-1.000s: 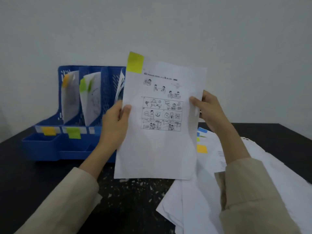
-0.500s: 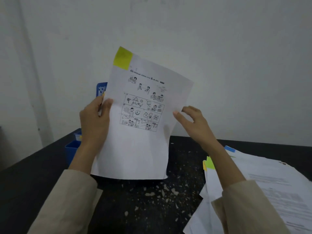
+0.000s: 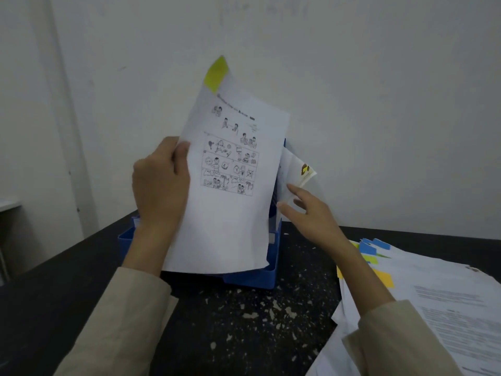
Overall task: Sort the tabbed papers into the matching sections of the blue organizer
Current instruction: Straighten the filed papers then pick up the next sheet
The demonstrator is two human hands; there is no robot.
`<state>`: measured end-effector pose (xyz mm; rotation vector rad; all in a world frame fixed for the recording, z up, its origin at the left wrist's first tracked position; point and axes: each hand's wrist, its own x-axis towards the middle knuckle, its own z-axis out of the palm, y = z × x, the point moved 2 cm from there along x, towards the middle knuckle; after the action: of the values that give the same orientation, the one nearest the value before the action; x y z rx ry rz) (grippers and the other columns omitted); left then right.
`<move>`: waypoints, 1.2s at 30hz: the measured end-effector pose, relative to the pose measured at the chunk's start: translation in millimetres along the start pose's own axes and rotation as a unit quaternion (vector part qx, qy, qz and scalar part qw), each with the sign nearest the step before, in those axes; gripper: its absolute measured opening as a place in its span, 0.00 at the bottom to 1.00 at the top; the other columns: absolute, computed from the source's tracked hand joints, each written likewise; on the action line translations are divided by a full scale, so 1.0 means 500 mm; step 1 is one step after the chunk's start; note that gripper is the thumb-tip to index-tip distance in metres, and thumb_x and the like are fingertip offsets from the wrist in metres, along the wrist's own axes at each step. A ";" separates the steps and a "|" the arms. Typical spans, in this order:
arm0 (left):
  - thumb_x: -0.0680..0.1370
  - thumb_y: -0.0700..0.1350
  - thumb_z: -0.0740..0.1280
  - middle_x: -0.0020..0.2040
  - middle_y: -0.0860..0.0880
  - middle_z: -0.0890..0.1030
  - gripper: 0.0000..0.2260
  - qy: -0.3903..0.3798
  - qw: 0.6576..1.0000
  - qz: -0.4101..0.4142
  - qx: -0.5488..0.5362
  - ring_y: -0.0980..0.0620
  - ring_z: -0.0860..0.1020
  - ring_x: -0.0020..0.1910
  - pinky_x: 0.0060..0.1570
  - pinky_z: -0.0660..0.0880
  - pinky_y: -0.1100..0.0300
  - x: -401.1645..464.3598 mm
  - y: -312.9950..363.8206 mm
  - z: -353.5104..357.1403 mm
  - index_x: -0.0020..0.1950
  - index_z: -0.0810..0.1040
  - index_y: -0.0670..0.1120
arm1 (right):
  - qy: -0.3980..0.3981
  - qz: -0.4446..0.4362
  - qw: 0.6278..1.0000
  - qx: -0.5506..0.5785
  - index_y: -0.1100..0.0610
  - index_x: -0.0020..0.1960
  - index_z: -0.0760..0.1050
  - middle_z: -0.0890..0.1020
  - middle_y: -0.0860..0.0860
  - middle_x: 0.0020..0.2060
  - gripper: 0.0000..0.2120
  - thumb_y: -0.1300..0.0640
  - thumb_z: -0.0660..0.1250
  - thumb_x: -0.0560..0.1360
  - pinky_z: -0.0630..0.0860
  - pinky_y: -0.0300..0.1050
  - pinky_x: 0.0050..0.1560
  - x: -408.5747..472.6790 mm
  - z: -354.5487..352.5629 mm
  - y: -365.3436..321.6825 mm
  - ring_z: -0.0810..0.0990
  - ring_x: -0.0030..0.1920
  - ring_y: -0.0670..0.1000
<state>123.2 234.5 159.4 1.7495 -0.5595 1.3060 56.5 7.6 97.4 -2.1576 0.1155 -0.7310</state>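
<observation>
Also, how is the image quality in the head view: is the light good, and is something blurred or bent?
Head view: dim, flat light, no glare; the left hand shades the sheet faintly; the yellow-green tab and right hand look smeared; the text on the paper pile is too soft to read.

— What's mid-frame?
— The left hand (image 3: 160, 183) grips a worksheet (image 3: 227, 191) with a yellow-green tab (image 3: 216, 74), held before the blue organizer (image 3: 272, 270)
— And right of it?
— The right hand (image 3: 311, 215), fingers spread, touches filed papers (image 3: 294, 172); a tabbed pile (image 3: 433, 294) lies lower right on the desk (image 3: 244, 321)
</observation>
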 end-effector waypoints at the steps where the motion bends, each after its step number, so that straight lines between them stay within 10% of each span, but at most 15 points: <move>1: 0.81 0.45 0.59 0.27 0.54 0.66 0.13 -0.006 1.000 0.020 0.016 0.54 0.67 0.25 0.29 0.59 0.68 0.006 0.015 0.011 0.45 0.78 0.38 | -0.001 0.001 1.000 0.007 0.54 0.75 0.59 0.64 0.49 0.73 0.28 0.50 0.63 0.78 0.61 0.41 0.68 -0.001 0.000 0.000 0.64 0.71 0.48; 7: 0.83 0.44 0.55 0.45 0.38 0.80 0.13 -0.083 0.982 0.085 0.146 0.39 0.76 0.42 0.36 0.62 0.54 0.084 0.113 0.092 0.55 0.76 0.40 | 0.002 0.015 0.999 0.029 0.52 0.75 0.59 0.65 0.49 0.72 0.28 0.51 0.64 0.78 0.63 0.41 0.66 -0.001 -0.006 0.003 0.66 0.69 0.48; 13: 0.78 0.31 0.57 0.31 0.48 0.61 0.11 -0.161 0.943 0.165 0.242 0.47 0.67 0.34 0.38 0.63 0.56 0.154 0.183 0.135 0.36 0.64 0.40 | -0.006 0.025 0.997 0.068 0.52 0.75 0.60 0.65 0.51 0.72 0.29 0.51 0.64 0.77 0.67 0.47 0.67 0.004 -0.011 0.011 0.67 0.70 0.50; 23: 0.77 0.29 0.56 0.32 0.47 0.62 0.17 -0.178 0.932 0.199 0.247 0.46 0.68 0.38 0.39 0.64 0.56 0.170 0.209 0.161 0.32 0.57 0.43 | -0.013 0.010 0.998 0.062 0.56 0.75 0.60 0.68 0.53 0.70 0.27 0.55 0.63 0.78 0.67 0.36 0.61 0.004 -0.008 0.006 0.69 0.68 0.48; 28: 0.67 0.33 0.74 0.23 0.50 0.72 0.11 -0.064 0.947 0.243 0.200 0.51 0.71 0.19 0.20 0.59 0.67 0.115 0.193 0.206 0.39 0.74 0.43 | -0.013 0.013 0.999 0.046 0.54 0.75 0.60 0.71 0.54 0.69 0.27 0.55 0.63 0.78 0.66 0.32 0.54 0.004 -0.010 0.001 0.73 0.65 0.50; 31: 0.74 0.37 0.68 0.23 0.52 0.70 0.12 -0.022 0.960 0.260 0.099 0.57 0.64 0.17 0.17 0.60 0.68 0.045 0.165 0.247 0.54 0.69 0.44 | -0.008 0.012 0.999 0.034 0.53 0.75 0.60 0.71 0.53 0.69 0.26 0.54 0.63 0.78 0.69 0.38 0.55 0.005 -0.013 0.001 0.74 0.63 0.51; 36: 0.81 0.40 0.57 0.38 0.41 0.81 0.18 -0.229 0.966 0.112 0.042 0.47 0.78 0.30 0.27 0.71 0.58 -0.089 0.108 0.290 0.71 0.62 0.46 | -0.004 -0.004 1.000 0.027 0.55 0.73 0.64 0.73 0.52 0.67 0.24 0.55 0.63 0.78 0.71 0.39 0.57 0.001 -0.022 -0.002 0.75 0.62 0.50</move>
<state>144.7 78.3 126.1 2.1227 -0.9979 1.0820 51.0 0.6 103.7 -2.1110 0.0835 -0.7223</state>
